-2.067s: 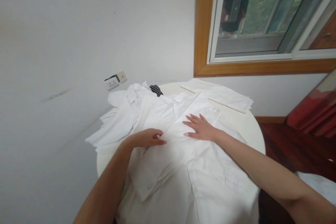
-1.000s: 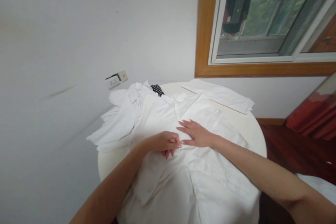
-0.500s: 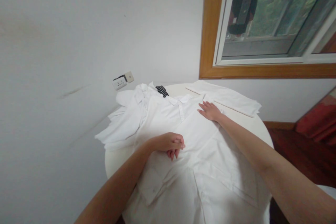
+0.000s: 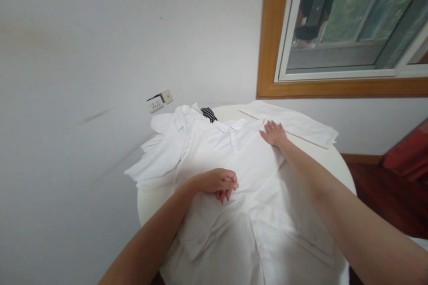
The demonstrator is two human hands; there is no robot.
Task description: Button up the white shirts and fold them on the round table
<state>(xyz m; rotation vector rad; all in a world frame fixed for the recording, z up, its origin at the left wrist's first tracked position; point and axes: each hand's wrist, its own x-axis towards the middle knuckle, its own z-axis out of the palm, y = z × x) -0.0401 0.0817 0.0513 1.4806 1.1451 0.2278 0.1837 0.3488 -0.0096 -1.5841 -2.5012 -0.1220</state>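
A white shirt (image 4: 214, 151) with a collar and a front placket lies spread over a round white table (image 4: 150, 205), its lower part reaching towards me. A sleeve is folded diagonally across its front. My left hand (image 4: 220, 185) is closed, thumb and fingers pinched on the shirt cloth near the middle; the exact grip is partly hidden. On the shirt's right shoulder area my right hand (image 4: 274, 133) lies flat, fingers spread, palm down on the cloth.
Crumpled white clothes (image 4: 163, 142) lie at the table's left edge beside a black-and-white striped cloth (image 4: 209, 114). The shirt's other white fabric piece (image 4: 294, 120) lies at the back right. Behind are a wall socket (image 4: 155, 104) and a wood-framed window (image 4: 334, 87).
My right hand has slid slightly away and to the right over the shirt, towards the shoulder. My left hand stays in place on the cloth. The view has shifted a little.
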